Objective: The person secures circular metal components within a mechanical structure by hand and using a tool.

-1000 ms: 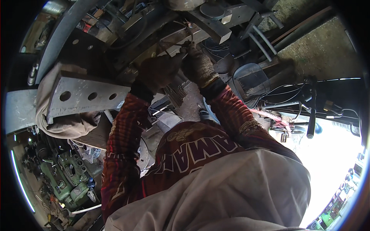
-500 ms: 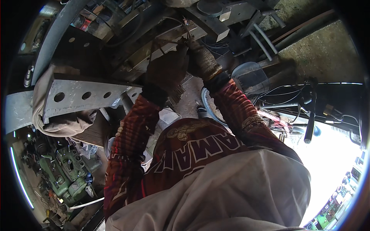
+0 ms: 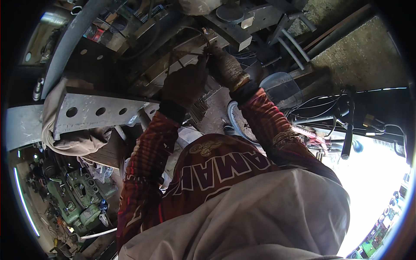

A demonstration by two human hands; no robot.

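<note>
My left hand (image 3: 185, 84), in a dark work glove, and my right hand (image 3: 227, 69), in a pale, dirty knit glove, meet fingertip to fingertip at the upper middle. Both have their fingers closed around something small and dark that I cannot make out. A thin cable (image 3: 203, 34) curves down to the fingertips. Beside my left hand, a thin dark rod (image 3: 184, 53) runs toward the fingers. Beyond them lies a long flat metal bar (image 3: 162, 65). Shadow and the gloves hide the grip itself.
To the left, a grey steel beam with round holes (image 3: 89, 109) has a beige cloth (image 3: 82, 143) draped by its end. Green machinery (image 3: 71, 197) stands lower left. A steel block (image 3: 234, 37) sits past my hands; a dark round-edged seat (image 3: 281, 89) and a bicycle handlebar (image 3: 348, 143) are right.
The view has shifted slightly, so the beam and cloth sit a little further right. Both hands stay together at nearly the same place, with the right hand turned a little.
</note>
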